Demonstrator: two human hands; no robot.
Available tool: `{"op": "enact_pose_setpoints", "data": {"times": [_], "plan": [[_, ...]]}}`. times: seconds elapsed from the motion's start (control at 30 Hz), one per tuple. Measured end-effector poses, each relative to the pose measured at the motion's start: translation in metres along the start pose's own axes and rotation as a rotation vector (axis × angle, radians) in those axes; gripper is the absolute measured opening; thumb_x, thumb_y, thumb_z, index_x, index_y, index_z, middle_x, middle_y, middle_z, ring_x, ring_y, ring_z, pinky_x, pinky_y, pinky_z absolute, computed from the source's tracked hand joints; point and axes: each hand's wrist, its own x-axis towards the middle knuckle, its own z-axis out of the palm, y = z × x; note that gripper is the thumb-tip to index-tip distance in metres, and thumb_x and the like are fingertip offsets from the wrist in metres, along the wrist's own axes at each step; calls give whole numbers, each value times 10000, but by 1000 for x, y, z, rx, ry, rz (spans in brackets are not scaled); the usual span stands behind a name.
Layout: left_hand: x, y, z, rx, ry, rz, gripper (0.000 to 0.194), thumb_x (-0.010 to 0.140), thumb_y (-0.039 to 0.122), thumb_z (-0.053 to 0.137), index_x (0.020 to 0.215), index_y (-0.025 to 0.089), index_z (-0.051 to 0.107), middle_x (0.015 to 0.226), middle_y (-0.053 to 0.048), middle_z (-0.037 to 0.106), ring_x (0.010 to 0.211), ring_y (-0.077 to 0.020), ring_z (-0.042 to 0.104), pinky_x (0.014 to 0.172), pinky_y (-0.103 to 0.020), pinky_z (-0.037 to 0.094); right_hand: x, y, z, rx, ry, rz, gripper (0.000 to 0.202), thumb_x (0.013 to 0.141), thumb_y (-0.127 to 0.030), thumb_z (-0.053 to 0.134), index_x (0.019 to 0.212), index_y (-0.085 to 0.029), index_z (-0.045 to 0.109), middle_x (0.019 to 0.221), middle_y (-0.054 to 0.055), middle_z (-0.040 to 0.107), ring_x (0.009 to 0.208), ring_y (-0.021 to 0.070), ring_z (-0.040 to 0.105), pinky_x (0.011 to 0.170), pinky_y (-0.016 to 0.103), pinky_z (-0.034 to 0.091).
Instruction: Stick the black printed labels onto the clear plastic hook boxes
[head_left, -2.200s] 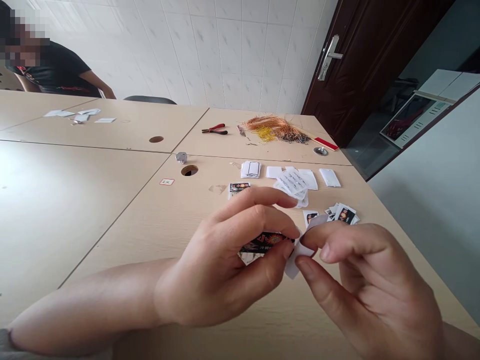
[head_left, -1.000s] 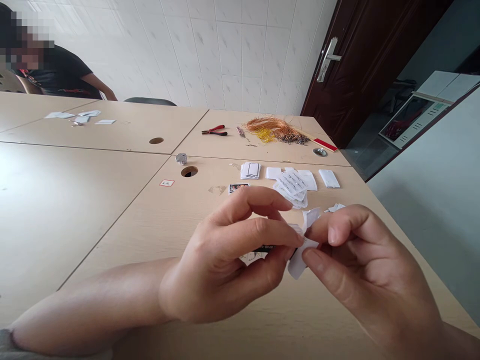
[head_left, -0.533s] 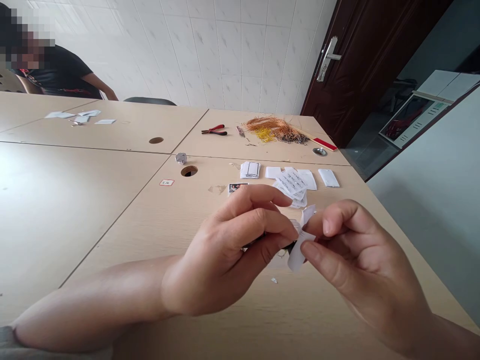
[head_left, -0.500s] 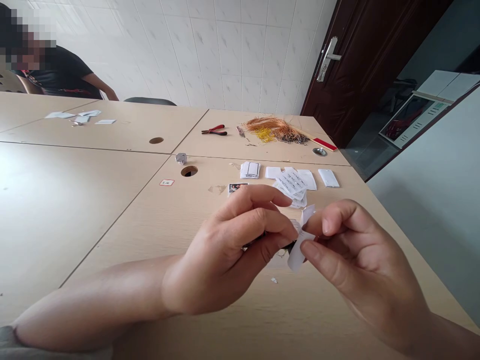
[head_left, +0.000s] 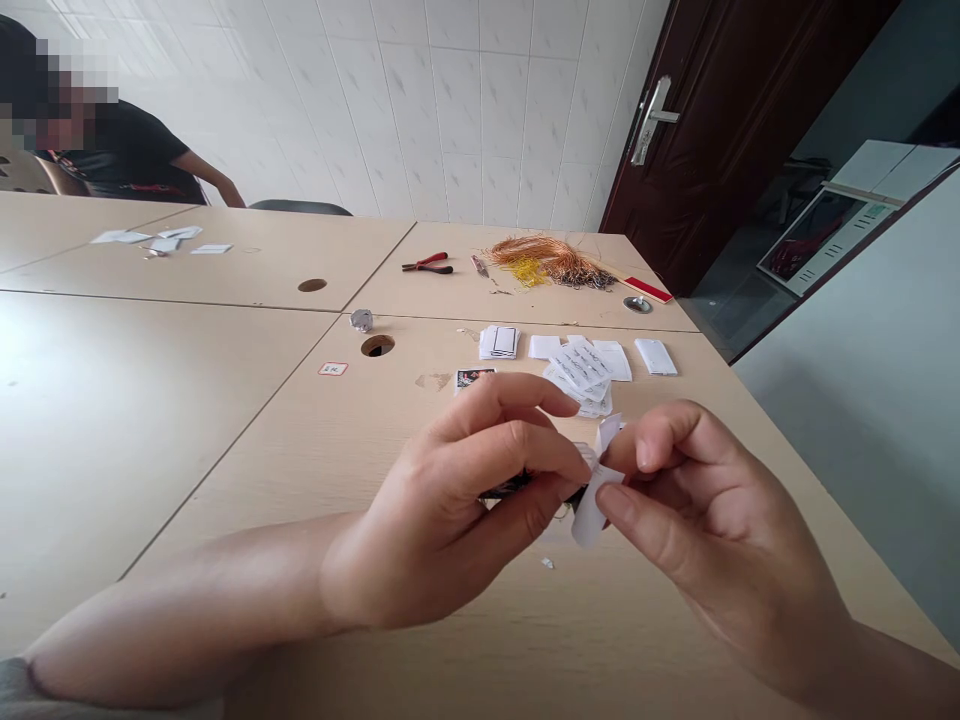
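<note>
My left hand [head_left: 465, 500] is closed, pinching a small dark packet [head_left: 504, 488] whose body is mostly hidden behind the fingers. At the packet's right end a curled strip of white paper [head_left: 589, 518] stands out from between the two hands. My right hand [head_left: 720, 530] pinches that white strip between thumb and fingers, close beside the left fingertips. Both hands are held above the wooden table. Just beyond them lie several white printed sheets [head_left: 583, 366] in a loose pile.
On the table [head_left: 285, 430] are a stack of white cards [head_left: 499, 343], a white block [head_left: 656, 357], red-handled pliers [head_left: 427, 264], copper-coloured wires [head_left: 532, 246], a foil ball [head_left: 361, 320] and a round hole [head_left: 377, 346]. A person [head_left: 142, 150] sits at the far left.
The view has shifted very slightly. Both hands keep their pinch and have barely moved; the white strip is turned a little more toward the camera.
</note>
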Motion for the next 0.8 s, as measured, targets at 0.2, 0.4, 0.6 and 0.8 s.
{"op": "enact_pose_setpoints", "data": {"times": [0.2,0.4,0.6,0.8], "plan": [[0,0,0,-14,1,-2,183,898,-17,608,916,156,665,1066,-80,634,977,-130,647,657,-165,540,3,1,1,36,8,-2,196,901,-195,716,821,-280,558,793,-74,582,675,76,548,579,133,513],[-1,0,0,-64,4,-28,182,906,5,608,918,179,663,1076,-68,621,938,-124,648,675,-176,553,3,2,0,81,-6,29,199,902,-197,723,827,-284,560,785,-77,590,664,73,526,577,127,494],[2,-2,0,-93,-10,-70,164,913,41,633,916,201,670,1075,-63,635,881,-130,658,635,-193,564,4,4,-1,173,-3,40,195,898,-189,741,834,-277,579,789,-71,611,677,71,536,595,126,496],[3,-2,-1,-138,2,-103,126,917,82,656,897,204,682,1055,-70,657,854,-135,667,623,-196,564,7,6,-2,234,-9,48,199,890,-169,757,837,-266,591,772,-83,625,684,50,571,632,110,524]]}}
